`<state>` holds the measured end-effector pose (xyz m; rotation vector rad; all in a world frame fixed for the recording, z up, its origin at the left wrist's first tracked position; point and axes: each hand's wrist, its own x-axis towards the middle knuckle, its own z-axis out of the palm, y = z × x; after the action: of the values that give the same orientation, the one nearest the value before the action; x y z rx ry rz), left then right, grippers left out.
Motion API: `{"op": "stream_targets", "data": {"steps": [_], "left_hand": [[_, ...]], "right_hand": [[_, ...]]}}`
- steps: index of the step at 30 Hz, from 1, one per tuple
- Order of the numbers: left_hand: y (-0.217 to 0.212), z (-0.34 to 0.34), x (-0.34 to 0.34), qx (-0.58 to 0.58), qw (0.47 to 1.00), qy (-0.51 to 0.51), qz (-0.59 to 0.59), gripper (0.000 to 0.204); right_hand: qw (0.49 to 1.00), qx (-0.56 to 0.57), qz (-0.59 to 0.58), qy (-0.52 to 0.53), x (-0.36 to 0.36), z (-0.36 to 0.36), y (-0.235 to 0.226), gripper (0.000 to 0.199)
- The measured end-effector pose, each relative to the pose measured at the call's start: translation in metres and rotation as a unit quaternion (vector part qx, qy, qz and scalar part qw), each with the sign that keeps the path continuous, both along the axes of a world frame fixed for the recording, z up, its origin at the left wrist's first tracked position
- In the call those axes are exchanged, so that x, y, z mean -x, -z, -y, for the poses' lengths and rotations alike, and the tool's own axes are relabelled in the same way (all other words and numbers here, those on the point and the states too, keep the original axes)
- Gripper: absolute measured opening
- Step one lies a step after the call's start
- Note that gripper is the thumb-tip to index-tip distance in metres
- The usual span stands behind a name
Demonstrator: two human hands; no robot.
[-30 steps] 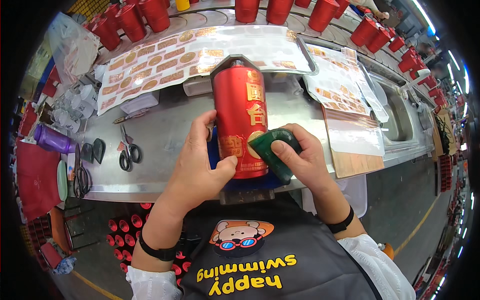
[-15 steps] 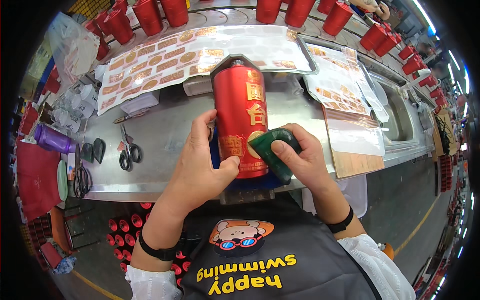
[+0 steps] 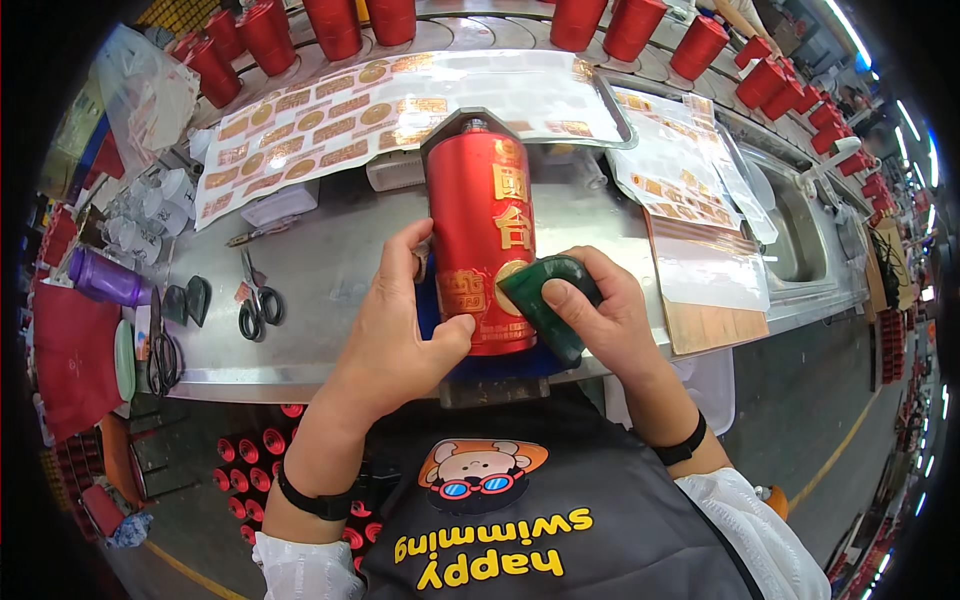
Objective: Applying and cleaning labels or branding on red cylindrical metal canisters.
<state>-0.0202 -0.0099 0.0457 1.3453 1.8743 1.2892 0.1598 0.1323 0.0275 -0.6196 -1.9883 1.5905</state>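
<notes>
The red bottle (image 3: 468,230) is in the middle of the frame, its neck toward the top, set in a dark holder (image 3: 495,392) with something blue (image 3: 545,366) showing under its lower end. My left hand (image 3: 395,325) is at its left side, thumb and forefinger spread apart: the thumb touches the lower front, by a gold label (image 3: 461,292), and the forefinger reaches the left edge. The other fingertips are hidden, so I cannot tell whether they grip. My right hand (image 3: 612,315) pinches a green scraper (image 3: 548,308) between thumb and fingers, its left tip against the round gold emblem low on the bottle.

Left of centre on the metal bench (image 3: 335,290) lie scissors (image 3: 258,310), with two dark scrapers (image 3: 198,300) beside them and a purple bottle (image 3: 108,278) farther out. A sheet of gold labels (image 3: 340,125) stretches across the upper middle; more sheets (image 3: 670,175) lie at the upper right, above a wooden board (image 3: 705,330) and left of a sink (image 3: 795,235). More red bottles (image 3: 265,38) stand along the top of the frame. My dark apron (image 3: 600,500) fills the bottom centre.
</notes>
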Motion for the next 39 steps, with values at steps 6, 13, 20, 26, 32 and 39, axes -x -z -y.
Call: {"op": "stream_targets", "data": {"steps": [6,13,20,26,32,39], "left_hand": [[0.001,0.003,-0.003,0.019,1.000,0.002,0.014,0.077],[0.010,0.008,-0.008,-0.005,0.997,-0.029,0.076,0.079],[0.021,0.030,-0.046,-0.177,0.899,-0.019,-0.400,0.050],[0.046,0.042,-0.043,-0.180,0.888,-0.048,-0.420,0.043],[0.044,0.048,-0.041,-0.182,0.895,-0.132,-0.384,0.044],[0.044,0.033,-0.045,-0.184,0.870,-0.049,-0.455,0.040]], "right_hand": [[1.000,0.001,0.004,0.000,0.000,0.001,0.001,0.028],[1.000,-0.005,-0.006,-0.003,0.000,0.000,0.002,0.027],[1.000,-0.014,-0.004,0.009,0.001,0.001,0.002,0.026],[1.000,-0.005,0.006,0.002,0.001,0.000,0.004,0.027],[1.000,-0.003,-0.003,0.008,0.002,0.000,0.006,0.028],[0.999,-0.037,0.004,0.002,-0.002,-0.001,0.007,0.026]]}}
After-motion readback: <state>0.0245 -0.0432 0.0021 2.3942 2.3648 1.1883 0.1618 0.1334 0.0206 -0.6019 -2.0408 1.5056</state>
